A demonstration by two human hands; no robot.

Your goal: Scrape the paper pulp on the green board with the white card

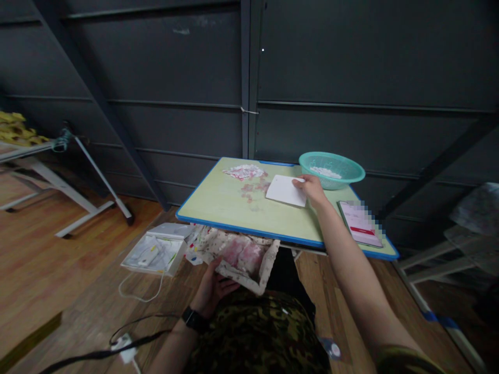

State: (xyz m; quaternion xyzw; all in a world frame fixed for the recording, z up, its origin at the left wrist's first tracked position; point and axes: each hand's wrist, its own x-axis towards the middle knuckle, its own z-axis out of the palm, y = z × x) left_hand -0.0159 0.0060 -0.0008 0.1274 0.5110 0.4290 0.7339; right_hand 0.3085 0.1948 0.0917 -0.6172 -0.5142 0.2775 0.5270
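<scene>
My right hand [312,188] grips a flat white card-like piece [286,190] by its right edge, thumb on top, just above or on the small yellow-green table [202,200]. My left hand [216,286] is closed on the near edge of a patterned cloth [245,280], below the table's front edge. This cloth forms a shallow trough with pinkish-red stains inside. Thin white pieces with red marks [244,171] lie at the table's far left, beside reddish smears. A teal plastic basket [353,171] holding white pieces [326,172] stands behind my right hand.
A phone [360,223] lies at the table's right end. On the floor at left sit an open white box [150,254] with a cable and a power strip [125,348] with black cords. A metal-legged table [64,176] bears yellow items. Dark wall panels [175,78] stand behind.
</scene>
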